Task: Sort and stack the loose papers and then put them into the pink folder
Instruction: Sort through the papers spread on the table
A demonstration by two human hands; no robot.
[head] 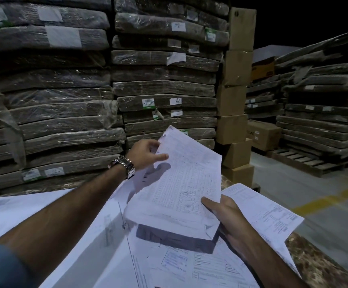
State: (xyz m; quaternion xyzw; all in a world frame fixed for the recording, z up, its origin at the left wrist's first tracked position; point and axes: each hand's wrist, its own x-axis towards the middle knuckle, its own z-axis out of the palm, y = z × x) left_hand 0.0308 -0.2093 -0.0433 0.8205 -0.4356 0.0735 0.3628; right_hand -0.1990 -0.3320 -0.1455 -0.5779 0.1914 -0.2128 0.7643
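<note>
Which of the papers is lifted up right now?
The gridded bundle, held tilted between the left hand at its upper edge and the right hand at its lower corner. The other sheets lie flat beneath and beside it.

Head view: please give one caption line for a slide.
Left hand and right hand hold a stack of papers over loose sheets; wrapped bundles behind.

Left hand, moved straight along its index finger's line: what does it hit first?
The sheaf of papers: the left hand has its index finger on the top sheet, pointing right across it. Past the sheaf, probably the cardboard boxes, though depth is unclear.
</note>
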